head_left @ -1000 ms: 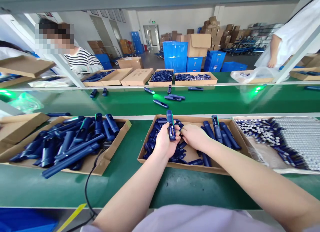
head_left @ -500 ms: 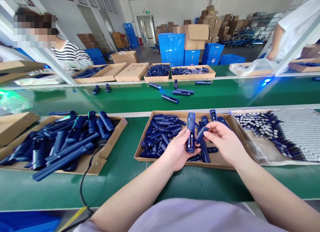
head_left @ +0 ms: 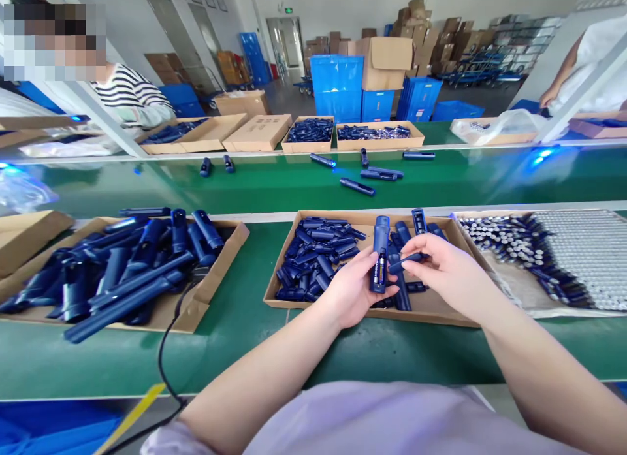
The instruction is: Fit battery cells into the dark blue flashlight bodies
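My left hand (head_left: 355, 288) is wrapped round a dark blue tube (head_left: 381, 236), held nearly upright, with a battery showing in its open slot. Just to its right, my right hand (head_left: 441, 266) pinches a small dark blue cover (head_left: 405, 262) between thumb and fingers, its edge turned toward me. Both hands are over a shallow cardboard tray (head_left: 438, 314), which holds a heap of small blue covers (head_left: 323, 246) on its left side and several blue tubes (head_left: 402, 292) near the middle.
At left, another cardboard tray (head_left: 196, 311) is piled with blue tubes, a black cable (head_left: 160, 357) beside it. Batteries (head_left: 582, 252) fill a tray at right. Blue tubes (head_left: 357, 186) lie on the green conveyor (head_left: 274, 187). Across it are a person in striped sleeves (head_left: 132, 96) and another person's arm (head_left: 561, 79).
The cover in my right hand has turned from its broad face to a thin edge. Tubes on the conveyor have shifted right. The camera view has moved slightly.
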Demonstrator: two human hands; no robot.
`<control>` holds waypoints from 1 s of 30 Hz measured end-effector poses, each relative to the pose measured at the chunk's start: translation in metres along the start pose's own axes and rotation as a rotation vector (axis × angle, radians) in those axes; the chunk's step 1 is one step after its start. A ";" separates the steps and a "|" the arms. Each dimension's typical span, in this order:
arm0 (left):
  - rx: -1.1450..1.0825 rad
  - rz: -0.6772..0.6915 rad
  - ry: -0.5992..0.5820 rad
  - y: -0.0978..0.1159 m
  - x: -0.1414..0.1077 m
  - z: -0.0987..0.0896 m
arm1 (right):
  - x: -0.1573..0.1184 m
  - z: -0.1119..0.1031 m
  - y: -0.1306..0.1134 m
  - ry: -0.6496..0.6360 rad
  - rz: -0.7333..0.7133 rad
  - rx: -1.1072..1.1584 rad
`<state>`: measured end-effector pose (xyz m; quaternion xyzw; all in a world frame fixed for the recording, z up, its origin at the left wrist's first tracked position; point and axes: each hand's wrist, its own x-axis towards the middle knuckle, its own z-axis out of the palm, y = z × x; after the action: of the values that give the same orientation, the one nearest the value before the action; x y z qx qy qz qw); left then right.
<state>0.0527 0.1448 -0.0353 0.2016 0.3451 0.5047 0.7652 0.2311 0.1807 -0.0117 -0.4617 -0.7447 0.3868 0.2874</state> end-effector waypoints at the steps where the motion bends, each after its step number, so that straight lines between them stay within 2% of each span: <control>1: 0.013 0.007 -0.015 0.000 -0.001 0.000 | -0.001 0.000 -0.003 0.003 -0.036 -0.037; 5: 0.036 0.037 -0.055 -0.001 -0.002 0.000 | 0.000 0.009 -0.011 0.002 -0.295 -0.140; 6: 0.038 0.040 -0.056 -0.001 -0.002 0.000 | 0.000 0.012 -0.012 -0.004 -0.295 -0.146; 8: 0.039 0.040 -0.051 -0.001 -0.001 -0.001 | 0.002 0.018 -0.011 0.000 -0.207 -0.118; 11: 0.035 0.036 -0.054 -0.001 0.001 -0.002 | 0.004 0.023 -0.010 0.066 -0.111 -0.054; 19: 0.028 0.026 -0.070 -0.002 -0.001 -0.003 | 0.004 0.020 -0.011 0.002 -0.285 -0.100; 23: 0.012 -0.012 -0.056 -0.003 0.001 -0.002 | 0.005 0.028 -0.005 0.112 -0.463 -0.241; 26: 0.042 -0.011 -0.039 -0.003 0.002 -0.001 | 0.002 0.036 -0.003 0.210 -0.434 -0.269; 30: 0.144 0.095 -0.004 -0.002 0.002 -0.001 | -0.008 0.032 -0.002 0.343 -0.417 -0.179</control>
<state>0.0537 0.1460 -0.0375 0.2735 0.3690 0.5139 0.7245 0.2086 0.1629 -0.0277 -0.3807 -0.7954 0.1681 0.4407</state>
